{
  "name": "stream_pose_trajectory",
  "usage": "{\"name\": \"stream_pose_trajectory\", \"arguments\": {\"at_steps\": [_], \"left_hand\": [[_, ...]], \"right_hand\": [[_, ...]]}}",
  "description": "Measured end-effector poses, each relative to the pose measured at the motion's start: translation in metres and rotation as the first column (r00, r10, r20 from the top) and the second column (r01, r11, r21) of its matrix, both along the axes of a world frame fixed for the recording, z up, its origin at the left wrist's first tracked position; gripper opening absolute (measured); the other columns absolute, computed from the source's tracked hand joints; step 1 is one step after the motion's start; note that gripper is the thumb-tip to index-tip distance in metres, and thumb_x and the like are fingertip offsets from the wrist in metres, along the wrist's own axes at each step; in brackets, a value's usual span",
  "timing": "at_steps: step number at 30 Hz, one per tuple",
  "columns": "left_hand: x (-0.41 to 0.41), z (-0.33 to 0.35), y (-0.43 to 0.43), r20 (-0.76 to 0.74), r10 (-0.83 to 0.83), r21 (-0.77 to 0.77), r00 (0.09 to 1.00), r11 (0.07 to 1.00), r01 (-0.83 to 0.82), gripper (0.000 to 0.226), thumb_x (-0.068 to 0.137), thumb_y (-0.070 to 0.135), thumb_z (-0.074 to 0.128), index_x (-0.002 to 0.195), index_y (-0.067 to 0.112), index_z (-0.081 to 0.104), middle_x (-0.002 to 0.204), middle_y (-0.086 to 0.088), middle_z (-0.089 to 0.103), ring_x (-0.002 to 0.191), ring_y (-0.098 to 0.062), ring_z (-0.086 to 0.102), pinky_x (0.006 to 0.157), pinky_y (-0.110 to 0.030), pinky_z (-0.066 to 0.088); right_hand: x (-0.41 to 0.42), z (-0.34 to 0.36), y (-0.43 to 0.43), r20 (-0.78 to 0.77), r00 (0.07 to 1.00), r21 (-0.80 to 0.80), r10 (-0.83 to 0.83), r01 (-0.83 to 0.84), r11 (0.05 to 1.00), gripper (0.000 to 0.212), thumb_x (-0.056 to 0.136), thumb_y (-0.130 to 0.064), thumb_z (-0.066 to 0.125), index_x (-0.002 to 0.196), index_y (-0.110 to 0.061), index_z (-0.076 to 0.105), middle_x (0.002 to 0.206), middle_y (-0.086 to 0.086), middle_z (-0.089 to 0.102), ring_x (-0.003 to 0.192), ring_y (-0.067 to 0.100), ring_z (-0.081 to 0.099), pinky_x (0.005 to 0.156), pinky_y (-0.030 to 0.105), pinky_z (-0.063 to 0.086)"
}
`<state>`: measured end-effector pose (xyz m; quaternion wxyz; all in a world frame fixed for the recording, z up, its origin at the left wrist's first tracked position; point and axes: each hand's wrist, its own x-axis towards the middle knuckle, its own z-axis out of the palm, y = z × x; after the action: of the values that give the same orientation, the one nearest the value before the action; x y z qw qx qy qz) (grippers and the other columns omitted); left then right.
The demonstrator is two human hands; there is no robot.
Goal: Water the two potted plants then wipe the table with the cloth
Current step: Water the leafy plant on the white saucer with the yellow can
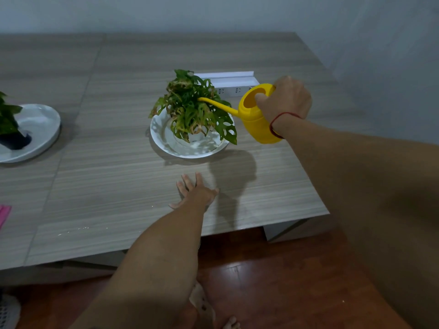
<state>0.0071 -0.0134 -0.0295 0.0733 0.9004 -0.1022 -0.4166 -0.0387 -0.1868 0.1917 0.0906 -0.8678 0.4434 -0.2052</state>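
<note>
Your right hand (283,100) is wrapped around the handle of the yellow watering can (257,115), tilted so its thin spout reaches into the holed leaves of the plant (192,112) at the table's centre. That plant stands on a white plate (190,148). Your left hand (196,193) lies flat and spread on the wood-grain table (114,186), at six o'clock from the plate, holding nothing. The second plant (7,117) sits on its own plate (40,136) at nine o'clock (partly cut off by the frame). A pink cloth (4,213) pokes in at the left edge, toward eight o'clock.
</note>
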Motion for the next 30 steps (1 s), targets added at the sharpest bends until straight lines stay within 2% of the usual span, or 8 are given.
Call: {"name": "stream_pose_trajectory", "arguments": {"at_steps": [4,8,12,23,28,30], "left_hand": [[0.001,-0.002,0.000,0.001,-0.001,-0.007,1.000,1.000,0.001,0.100,0.087,0.073,0.044,0.150,0.035,-0.025,0.152,-0.007,-0.044,0.145,-0.033,-0.032,0.118,-0.062,0.002],[0.001,-0.004,-0.001,0.019,-0.013,0.004,1.000,1.000,0.013,0.100,0.087,0.074,0.042,0.150,0.035,-0.025,0.152,-0.009,-0.043,0.144,-0.034,-0.032,0.118,-0.062,0.001],[0.003,-0.008,0.002,0.040,-0.046,0.001,0.998,0.999,0.046,0.099,0.087,0.075,0.040,0.151,0.034,-0.023,0.154,-0.011,-0.040,0.145,-0.033,-0.031,0.118,-0.062,0.002],[0.003,-0.014,0.006,0.068,-0.087,0.014,0.994,0.996,0.086,0.097,0.086,0.077,0.036,0.150,0.035,-0.024,0.154,-0.012,-0.039,0.146,-0.032,-0.029,0.119,-0.060,0.003],[0.000,-0.016,0.009,0.083,-0.101,0.021,0.991,0.995,0.099,0.091,0.091,0.072,0.033,0.150,0.035,-0.024,0.155,-0.011,-0.039,0.146,-0.034,-0.028,0.119,-0.061,0.004],[-0.001,-0.016,0.010,0.091,-0.102,0.016,0.991,0.995,0.101,0.089,0.092,0.070,0.034,0.151,0.035,-0.023,0.156,-0.010,-0.038,0.147,-0.034,-0.027,0.118,-0.062,0.004]], "right_hand": [[-0.001,0.005,-0.003,0.001,1.000,-0.027,0.007,-0.007,1.000,0.031,0.079,-0.035,0.061,0.098,-0.011,0.067,0.108,0.012,0.068,0.101,0.035,0.062,0.069,0.030,0.035],[-0.003,0.007,-0.008,0.007,0.999,-0.039,0.032,-0.032,0.999,0.035,0.078,-0.039,0.061,0.098,-0.011,0.069,0.105,0.013,0.068,0.100,0.036,0.062,0.073,0.033,0.044],[-0.006,0.002,-0.006,0.008,0.999,-0.021,0.052,-0.052,0.998,0.035,0.075,-0.040,0.061,0.093,-0.011,0.069,0.099,0.013,0.069,0.094,0.035,0.063,0.068,0.030,0.039],[-0.011,0.002,-0.005,0.008,0.999,-0.010,0.037,-0.037,0.999,0.038,0.077,-0.041,0.062,0.098,-0.010,0.069,0.103,0.014,0.068,0.097,0.035,0.063,0.068,0.030,0.036],[-0.008,0.011,-0.004,0.016,1.000,-0.016,0.007,-0.007,1.000,0.036,0.078,-0.038,0.061,0.099,-0.010,0.068,0.106,0.013,0.068,0.101,0.035,0.062,0.074,0.033,0.044],[-0.008,0.013,-0.003,0.024,1.000,-0.017,0.014,-0.014,1.000,0.036,0.078,-0.039,0.062,0.099,-0.011,0.068,0.106,0.013,0.068,0.101,0.035,0.062,0.073,0.033,0.043]]}}
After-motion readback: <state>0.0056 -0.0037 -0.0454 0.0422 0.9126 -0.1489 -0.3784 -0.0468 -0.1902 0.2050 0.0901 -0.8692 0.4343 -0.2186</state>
